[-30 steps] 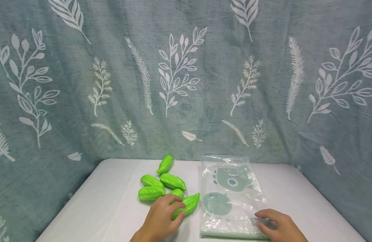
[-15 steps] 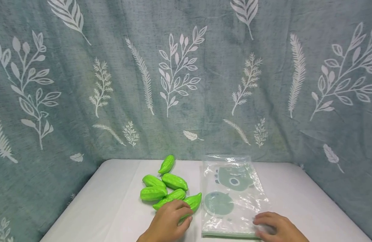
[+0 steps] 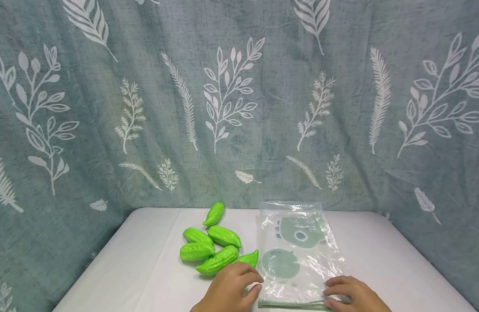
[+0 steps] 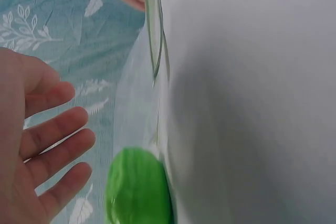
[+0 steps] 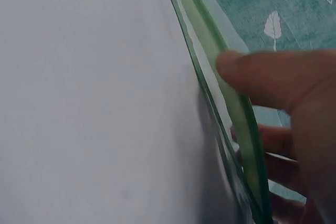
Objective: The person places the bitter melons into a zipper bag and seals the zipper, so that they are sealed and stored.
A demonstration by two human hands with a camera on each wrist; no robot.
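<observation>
Clear zip-top bag (image 3: 313,273) lay on the white surface (image 3: 383,247), just beside six bitter melons (image 3: 218,261). The right hand (image 3: 352,294) pinched its green mouth strip (image 3: 290,305); the left hand (image 3: 233,288), fingers loosely spread and empty, was near the bag's other corner. Slick film might have slid from so light a pinch, and a careless left reach could have rolled the nearest melon.

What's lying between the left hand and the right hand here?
The lower part of the clear plastic bag, with its green edge strip, lies between the left hand and the right hand; the head view shows it.
</observation>
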